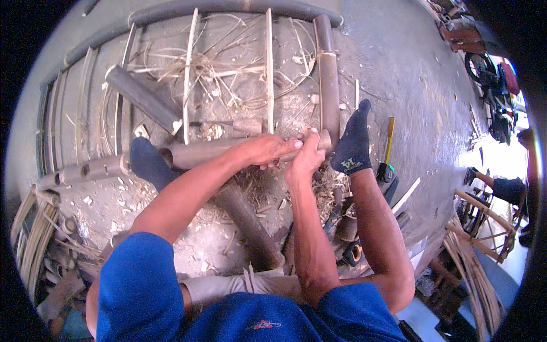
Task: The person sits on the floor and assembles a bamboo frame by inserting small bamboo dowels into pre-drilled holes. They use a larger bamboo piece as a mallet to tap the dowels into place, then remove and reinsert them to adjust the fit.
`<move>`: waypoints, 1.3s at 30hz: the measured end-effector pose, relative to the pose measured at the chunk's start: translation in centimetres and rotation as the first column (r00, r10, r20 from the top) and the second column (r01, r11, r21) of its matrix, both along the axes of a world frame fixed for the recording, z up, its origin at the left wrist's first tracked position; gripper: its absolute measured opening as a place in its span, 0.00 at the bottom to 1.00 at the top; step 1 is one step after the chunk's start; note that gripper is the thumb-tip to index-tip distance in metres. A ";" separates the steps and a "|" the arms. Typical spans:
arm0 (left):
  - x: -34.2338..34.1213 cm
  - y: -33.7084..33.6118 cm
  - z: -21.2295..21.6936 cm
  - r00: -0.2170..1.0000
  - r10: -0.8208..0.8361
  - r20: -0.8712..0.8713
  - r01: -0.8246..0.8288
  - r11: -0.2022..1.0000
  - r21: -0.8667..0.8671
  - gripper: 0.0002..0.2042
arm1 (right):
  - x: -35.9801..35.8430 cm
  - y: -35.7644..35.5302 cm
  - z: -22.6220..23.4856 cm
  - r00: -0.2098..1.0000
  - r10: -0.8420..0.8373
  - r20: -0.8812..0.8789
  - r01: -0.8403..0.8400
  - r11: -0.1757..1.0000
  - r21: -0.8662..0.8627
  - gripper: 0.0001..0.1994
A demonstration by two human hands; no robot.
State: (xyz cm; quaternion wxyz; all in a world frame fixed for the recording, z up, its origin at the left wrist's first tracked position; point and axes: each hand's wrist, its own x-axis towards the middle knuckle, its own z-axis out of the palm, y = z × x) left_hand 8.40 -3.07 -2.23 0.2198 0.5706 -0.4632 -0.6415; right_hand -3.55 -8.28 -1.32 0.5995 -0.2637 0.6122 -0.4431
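Observation:
My left hand [266, 150] is closed, its fingers curled over the near bamboo pole [199, 154] of a ladder-like frame on the floor. My right hand [306, 157] meets it at the pole's right end, thumb raised and fingers closed. Whatever small thing lies between the fingers is hidden. Just beyond them, the pole joins a brown bamboo crosspiece [327, 85]. A tool with a thick wooden handle [248, 125] lies past my left hand. My socked feet [351, 137] flank the pole's end and middle.
Thin pale slats [269, 68] span the frame toward the far bamboo pole [205, 8]. Loose bamboo lengths [145, 100] lie across it, amid shavings. Right of my foot are a tape measure [386, 172] with yellow blade out and an orange-black tool handle [354, 252]. Split strips [37, 245] lie left.

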 end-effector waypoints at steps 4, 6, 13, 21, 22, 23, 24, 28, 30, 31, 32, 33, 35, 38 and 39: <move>3.1 -0.2 0.6 0.937 0.337 0.094 -0.335 0.942 -0.038 0.47 | 4.9 -2.9 -1.0 0.919 0.275 0.281 -0.247 0.960 -0.132 0.07; 4.2 1.4 0.9 0.836 0.546 0.060 -0.545 0.838 -0.028 0.45 | 8.0 -3.7 -1.8 0.802 0.485 0.350 -0.473 0.872 -0.124 0.09; -2.9 8.5 -2.1 0.078 0.995 0.056 -0.968 0.089 -0.233 0.38 | 15.0 1.1 -1.0 0.003 0.998 0.069 -1.000 0.002 0.010 0.11; -5.8 8.7 -4.9 0.359 0.921 0.150 -0.884 0.387 -0.262 0.32 | 9.1 1.8 4.7 0.057 0.872 -0.486 -0.996 0.082 0.030 0.33; -4.6 7.3 -3.1 0.516 0.853 0.072 -0.833 0.520 -0.191 0.34 | 6.2 -0.4 6.5 0.197 0.813 -0.547 -0.965 0.258 0.036 0.34; -3.9 5.9 -0.7 0.598 0.788 0.149 -0.740 0.614 -0.274 0.37 | 3.6 -1.6 8.3 0.275 0.567 -0.777 -0.940 0.328 -0.094 0.34; -3.3 4.7 1.9 0.640 0.735 0.223 -0.624 0.667 -0.406 0.41 | 0.9 -2.9 10.0 0.173 0.282 -0.944 -0.943 0.325 -0.075 0.35; -1.1 1.1 10.7 0.834 0.294 0.467 -0.110 0.918 -0.381 0.45 | -7.2 0.7 12.3 -0.205 -0.202 -0.958 -0.976 0.111 0.186 0.33; -1.0 0.1 12.8 0.784 0.125 0.608 0.100 0.941 -0.322 0.46 | -9.1 3.2 11.2 -0.257 0.198 -0.946 -0.925 0.233 0.300 0.29; -0.4 0.0 13.1 0.816 0.088 0.571 0.097 0.953 -0.286 0.41 | -9.6 4.4 10.3 -0.185 0.364 -0.913 -0.923 0.256 0.289 0.27; 0.3 0.4 12.8 0.838 0.277 0.471 -0.071 0.910 -0.409 0.39 | -9.9 5.8 9.3 -0.178 0.477 -0.861 -0.885 0.305 0.352 0.25; 1.4 1.0 12.1 0.821 0.463 0.335 -0.241 0.811 -0.533 0.37 | -9.8 7.1 8.1 -0.095 0.516 -0.851 -0.885 0.347 0.309 0.23; 4.2 3.1 9.6 0.694 0.701 0.163 -0.491 0.626 -0.606 0.32 | -9.2 10.5 5.9 0.052 0.584 -0.810 -0.897 0.385 0.219 0.19; 5.9 7.8 4.4 0.654 0.687 0.317 -0.543 0.718 -0.436 0.32 | -8.5 14.6 4.0 0.611 0.733 -0.299 -0.747 0.659 0.087 0.14; 5.8 8.9 2.9 0.672 0.629 0.392 -0.534 0.777 -0.332 0.32 | -8.1 15.3 3.6 0.758 0.652 0.020 -0.648 0.750 0.130 0.13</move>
